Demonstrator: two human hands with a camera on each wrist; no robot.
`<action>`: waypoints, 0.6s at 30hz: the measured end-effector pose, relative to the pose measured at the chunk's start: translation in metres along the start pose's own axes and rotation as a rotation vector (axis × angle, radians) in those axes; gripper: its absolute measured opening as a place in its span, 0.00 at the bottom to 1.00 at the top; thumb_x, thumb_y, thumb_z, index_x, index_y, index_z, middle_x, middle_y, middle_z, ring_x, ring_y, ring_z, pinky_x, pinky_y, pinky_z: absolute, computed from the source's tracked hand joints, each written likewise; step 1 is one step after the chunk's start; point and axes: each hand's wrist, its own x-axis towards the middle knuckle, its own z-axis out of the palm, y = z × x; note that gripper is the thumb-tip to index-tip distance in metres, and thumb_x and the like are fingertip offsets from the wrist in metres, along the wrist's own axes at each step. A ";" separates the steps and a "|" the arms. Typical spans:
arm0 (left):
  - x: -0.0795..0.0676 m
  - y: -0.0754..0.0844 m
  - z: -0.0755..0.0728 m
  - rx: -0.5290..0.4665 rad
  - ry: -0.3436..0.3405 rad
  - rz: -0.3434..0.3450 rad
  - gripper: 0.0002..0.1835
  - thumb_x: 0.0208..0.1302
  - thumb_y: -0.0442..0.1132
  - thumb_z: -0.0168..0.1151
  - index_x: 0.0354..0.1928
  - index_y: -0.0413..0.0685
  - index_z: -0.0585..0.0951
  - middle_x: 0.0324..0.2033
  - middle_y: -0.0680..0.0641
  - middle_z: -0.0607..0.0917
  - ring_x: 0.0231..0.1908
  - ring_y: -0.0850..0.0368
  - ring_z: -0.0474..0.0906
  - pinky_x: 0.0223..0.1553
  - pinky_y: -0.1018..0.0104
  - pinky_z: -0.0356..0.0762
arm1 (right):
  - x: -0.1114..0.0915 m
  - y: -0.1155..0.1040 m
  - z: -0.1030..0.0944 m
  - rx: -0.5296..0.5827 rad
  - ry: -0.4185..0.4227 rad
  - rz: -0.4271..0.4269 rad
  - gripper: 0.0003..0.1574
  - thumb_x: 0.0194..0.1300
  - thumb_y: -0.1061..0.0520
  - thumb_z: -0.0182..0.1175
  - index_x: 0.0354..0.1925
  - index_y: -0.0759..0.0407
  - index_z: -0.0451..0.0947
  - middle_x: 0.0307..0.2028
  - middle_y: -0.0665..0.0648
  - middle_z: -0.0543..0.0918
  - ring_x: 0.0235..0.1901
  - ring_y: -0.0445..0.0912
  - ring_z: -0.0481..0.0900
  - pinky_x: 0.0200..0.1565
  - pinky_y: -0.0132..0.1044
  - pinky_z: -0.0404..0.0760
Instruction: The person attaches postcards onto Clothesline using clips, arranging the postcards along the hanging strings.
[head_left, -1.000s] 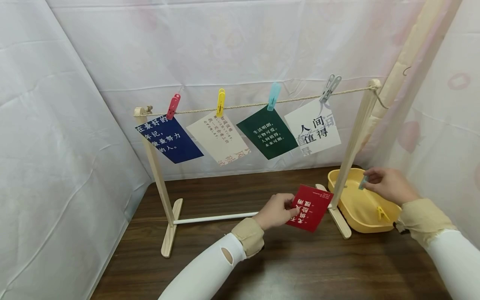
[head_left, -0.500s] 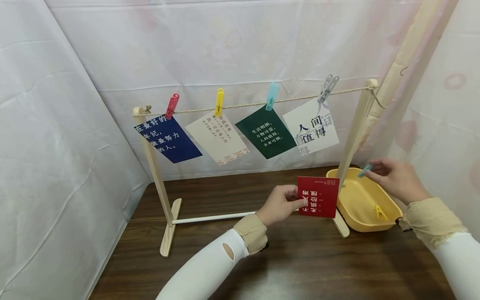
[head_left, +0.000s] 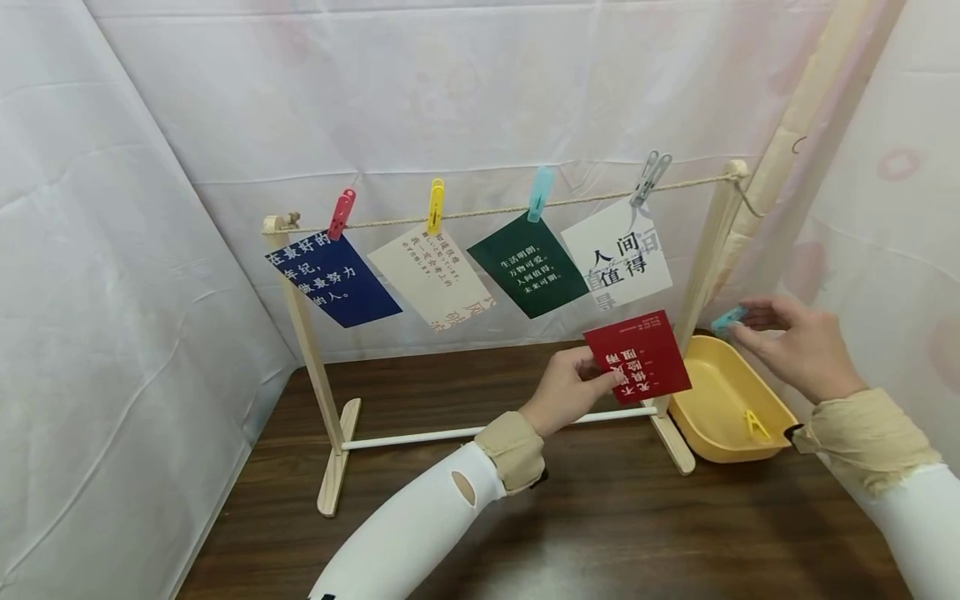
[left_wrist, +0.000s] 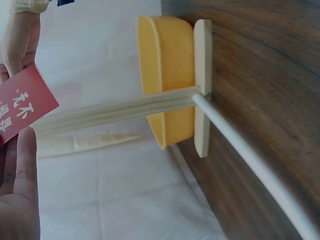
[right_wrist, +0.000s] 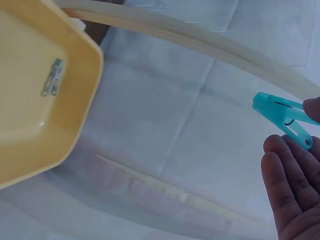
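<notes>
My left hand (head_left: 566, 387) pinches the left edge of a red card (head_left: 647, 354) with white characters, its print upside down. The card is in the air in front of the stand's right post. At the right, my right hand (head_left: 806, 346) holds a light blue clothespin (head_left: 727, 318) above the yellow tray's far edge. In the right wrist view the clothespin (right_wrist: 285, 117) lies between thumb and fingers, with its handles toward the hand. Hanging from a rope (head_left: 480, 215) are a blue card (head_left: 348, 287), a cream card (head_left: 431, 271), a green card (head_left: 528, 262) and a white card (head_left: 626, 279).
Red (head_left: 341, 214), yellow (head_left: 435, 207), light blue (head_left: 539, 193) and grey (head_left: 650, 178) clothespins grip the hanging cards. A yellow tray (head_left: 720, 408) holds a yellow clothespin (head_left: 756, 425) and a grey clothespin (right_wrist: 52, 77). A white bar (head_left: 420, 438) joins the wooden stand's feet.
The red card has risen with my left hand, turning on the way. My right hand has lifted the light blue clothespin up from the tray.
</notes>
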 end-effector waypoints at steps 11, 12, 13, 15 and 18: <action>0.014 0.013 0.003 -0.017 0.004 0.073 0.18 0.81 0.34 0.61 0.68 0.40 0.81 0.61 0.40 0.88 0.55 0.60 0.86 0.52 0.68 0.88 | 0.013 -0.019 -0.009 -0.008 0.137 -0.057 0.21 0.57 0.73 0.76 0.50 0.73 0.87 0.38 0.11 0.75 0.38 0.08 0.73 0.40 0.09 0.69; 0.015 0.015 0.003 -0.014 0.008 0.080 0.18 0.81 0.34 0.61 0.67 0.40 0.81 0.61 0.40 0.88 0.55 0.60 0.85 0.52 0.68 0.88 | 0.013 -0.020 -0.010 -0.006 0.147 -0.054 0.20 0.57 0.73 0.76 0.50 0.73 0.87 0.38 0.10 0.75 0.38 0.08 0.73 0.41 0.09 0.68; 0.016 0.016 0.003 -0.012 0.010 0.087 0.18 0.81 0.34 0.61 0.67 0.40 0.81 0.61 0.40 0.88 0.54 0.61 0.85 0.51 0.69 0.88 | 0.013 -0.022 -0.011 -0.004 0.158 -0.049 0.20 0.58 0.73 0.76 0.50 0.73 0.87 0.38 0.10 0.76 0.38 0.07 0.74 0.42 0.09 0.68; 0.017 0.018 0.003 -0.004 0.015 0.096 0.18 0.80 0.34 0.61 0.67 0.39 0.81 0.60 0.40 0.87 0.53 0.62 0.84 0.50 0.71 0.87 | 0.014 -0.025 -0.012 0.004 0.177 -0.041 0.20 0.58 0.73 0.76 0.50 0.72 0.87 0.38 0.10 0.76 0.38 0.08 0.74 0.45 0.09 0.67; 0.019 0.021 0.003 -0.002 0.021 0.102 0.18 0.80 0.34 0.62 0.66 0.38 0.81 0.59 0.39 0.88 0.50 0.63 0.84 0.49 0.71 0.87 | 0.015 -0.030 -0.015 0.030 0.200 -0.047 0.21 0.57 0.76 0.76 0.50 0.73 0.87 0.38 0.12 0.78 0.39 0.10 0.76 0.48 0.09 0.69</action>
